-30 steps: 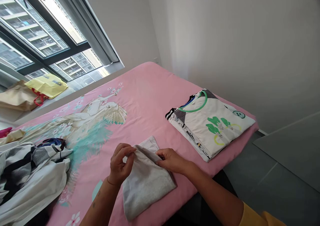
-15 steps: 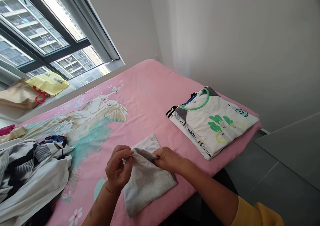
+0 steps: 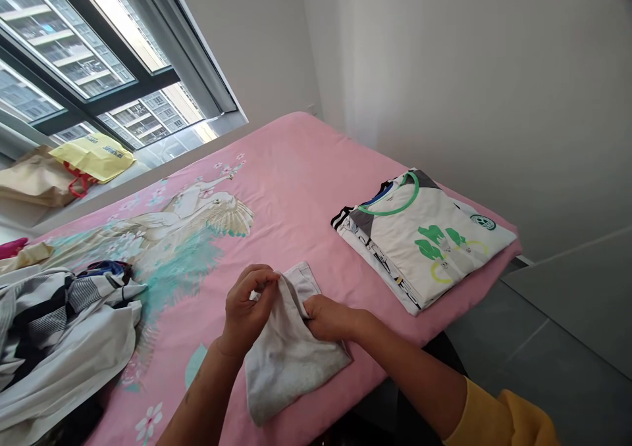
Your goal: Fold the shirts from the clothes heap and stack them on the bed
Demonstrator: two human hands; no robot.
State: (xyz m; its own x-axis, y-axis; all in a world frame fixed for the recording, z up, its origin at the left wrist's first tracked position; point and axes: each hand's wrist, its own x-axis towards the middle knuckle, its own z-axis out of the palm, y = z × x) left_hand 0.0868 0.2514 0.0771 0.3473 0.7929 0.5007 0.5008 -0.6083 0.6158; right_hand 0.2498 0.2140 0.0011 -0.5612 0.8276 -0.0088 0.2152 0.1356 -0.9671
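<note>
A light grey folded garment [image 3: 291,367] lies near the bed's front edge; its exact kind I cannot tell. My left hand [image 3: 249,308] pinches the upper edge of its cloth and holds it raised off the layers beneath. On the other side, my right hand [image 3: 328,318] is closed on the cloth, with its fingertips hidden in the fold. A paler flat part of the garment shows behind the raised edge. To the right rests a stack of folded T-shirts [image 3: 424,242], the top one white with a green collar and a green and yellow print.
The bed carries a pink sheet [image 3: 296,176] with a bird pattern. At left lies a loose heap of clothes [image 3: 69,327]. A yellow bag [image 3: 93,156] and a brown paper bag [image 3: 37,176] sit on the windowsill. A grey wall [image 3: 469,91] borders the right side.
My left hand has moved right and slightly up, drawing the pinched edge higher and towards my right hand. My right hand has stayed nearly in place.
</note>
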